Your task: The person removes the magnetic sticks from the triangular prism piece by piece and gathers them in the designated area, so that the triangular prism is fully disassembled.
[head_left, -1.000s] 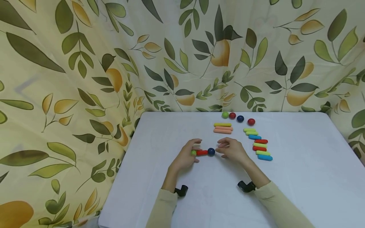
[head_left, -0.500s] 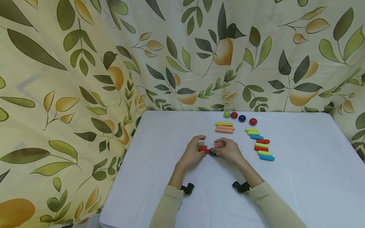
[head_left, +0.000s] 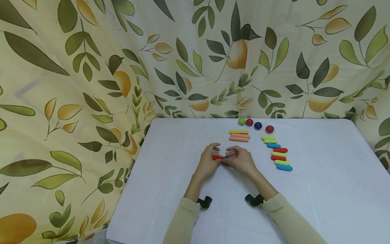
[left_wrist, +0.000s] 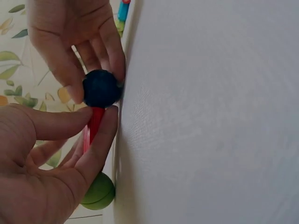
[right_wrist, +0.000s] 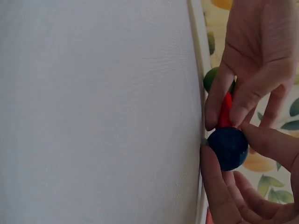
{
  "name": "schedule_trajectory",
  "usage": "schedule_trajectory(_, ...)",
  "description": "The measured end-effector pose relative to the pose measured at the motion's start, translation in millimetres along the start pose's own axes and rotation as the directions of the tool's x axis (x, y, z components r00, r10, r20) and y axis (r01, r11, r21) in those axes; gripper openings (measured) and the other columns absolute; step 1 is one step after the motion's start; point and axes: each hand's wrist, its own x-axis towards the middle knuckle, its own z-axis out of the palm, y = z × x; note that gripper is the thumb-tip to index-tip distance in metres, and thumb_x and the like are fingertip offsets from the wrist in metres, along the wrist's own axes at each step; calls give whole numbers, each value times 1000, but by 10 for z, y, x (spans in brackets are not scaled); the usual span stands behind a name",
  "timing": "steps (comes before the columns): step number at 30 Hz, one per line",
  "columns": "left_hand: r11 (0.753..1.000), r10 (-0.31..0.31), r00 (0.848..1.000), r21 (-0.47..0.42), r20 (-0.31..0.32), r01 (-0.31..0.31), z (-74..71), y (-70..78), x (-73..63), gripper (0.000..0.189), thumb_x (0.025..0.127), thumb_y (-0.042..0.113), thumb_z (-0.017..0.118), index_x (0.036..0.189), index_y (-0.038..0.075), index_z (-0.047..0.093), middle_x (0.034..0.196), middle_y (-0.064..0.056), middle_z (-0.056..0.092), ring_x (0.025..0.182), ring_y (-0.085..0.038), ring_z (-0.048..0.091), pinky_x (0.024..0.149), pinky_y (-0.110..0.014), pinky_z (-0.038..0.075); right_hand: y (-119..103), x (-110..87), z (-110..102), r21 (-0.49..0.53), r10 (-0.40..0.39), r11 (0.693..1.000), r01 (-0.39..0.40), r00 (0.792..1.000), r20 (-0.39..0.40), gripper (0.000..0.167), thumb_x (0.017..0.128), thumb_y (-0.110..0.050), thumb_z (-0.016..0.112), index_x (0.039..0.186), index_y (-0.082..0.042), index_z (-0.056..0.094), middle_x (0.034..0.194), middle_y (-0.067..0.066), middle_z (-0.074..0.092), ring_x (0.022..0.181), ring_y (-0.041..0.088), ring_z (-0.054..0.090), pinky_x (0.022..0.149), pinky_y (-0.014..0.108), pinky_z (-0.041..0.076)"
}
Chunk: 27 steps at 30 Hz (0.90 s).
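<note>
Near the middle of the white table, my left hand (head_left: 208,162) pinches a red stick (left_wrist: 93,125) between thumb and finger, close to the stick's end. A dark blue ball (right_wrist: 228,149) sits at that end, gripped on both sides by the thumb and fingertip of my right hand (head_left: 242,160). At the stick's other end, a green ball (left_wrist: 100,193) shows below my left fingers in the left wrist view; the left hand hides it in the head view. Both hands are close together, fingertips meeting around the joint of ball and stick.
On the white table (head_left: 323,196), a yellow stick (head_left: 239,132) lies beside salmon-pink sticks (head_left: 239,139). To the right runs a slanted column of lime, red and blue sticks (head_left: 284,167). Loose balls, one a green ball (head_left: 241,121), line the back edge before a leaf-patterned curtain (head_left: 195,61).
My right hand has moved left and taken hold of the dark blue ball. My left hand has shifted right along the red stick, from beside the green ball to near the blue one.
</note>
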Motion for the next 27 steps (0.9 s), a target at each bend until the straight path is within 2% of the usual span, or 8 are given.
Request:
schedule_trajectory(6, 1000, -9, 1000, -29, -21, 9, 24, 8, 12, 74, 84, -20, 73, 150, 3, 48, 131, -22, 57, 98, -17, 75, 74, -22, 60, 19, 20, -29, -7, 14, 1000, -13, 1000, 4, 59, 83, -15, 89, 134, 0, 63, 108, 16, 75, 90, 20, 75, 68, 29, 62)
schedule_trajectory(9, 1000, -15, 999, -28, -30, 14, 23, 6, 23, 74, 84, -20, 73, 150, 4, 48, 130, -22, 56, 97, -17, 75, 73, -22, 60, 16, 23, -52, 34, 36, 999, -37, 999, 26, 62, 84, -13, 88, 137, 0, 61, 112, 18, 73, 92, 21, 76, 70, 31, 63)
schedule_trajectory(12, 999, -27, 999, -29, -47, 26, -6, 8, 28, 74, 84, -22, 72, 150, 4, 48, 130, -22, 56, 96, -17, 75, 72, -22, 61, 11, 21, -80, 41, 53, 998, -55, 998, 42, 62, 85, -14, 87, 139, 0, 59, 114, 19, 72, 93, 21, 75, 72, 33, 63)
schedule_trajectory(18, 994, -56, 997, -92, -48, 52, -71, 5, 17, 73, 84, -23, 70, 149, 3, 49, 132, -24, 54, 97, -18, 74, 72, -25, 62, 50, 49, -107, 65, 82, 994, -86, 995, 52, 63, 85, -15, 88, 139, 0, 59, 116, 19, 71, 93, 20, 74, 75, 35, 64)
schedule_trajectory(24, 998, -43, 998, -42, -48, 41, -42, 1, 28, 66, 85, -20, 73, 144, 2, 54, 129, -20, 55, 95, -15, 74, 72, -22, 61, 28, 56, -118, 81, 69, 994, -73, 996, 51, 60, 86, -11, 86, 138, 2, 59, 117, 20, 71, 93, 20, 75, 75, 36, 64)
schedule_trajectory(27, 999, -43, 998, 1, -53, 43, -36, 21, 24, 64, 85, -14, 76, 142, 5, 55, 129, -17, 56, 93, -12, 74, 70, -21, 60, -23, 59, -157, 32, 59, 998, -60, 997, 42, 58, 88, -12, 85, 138, 2, 59, 117, 20, 71, 94, 21, 74, 74, 35, 64)
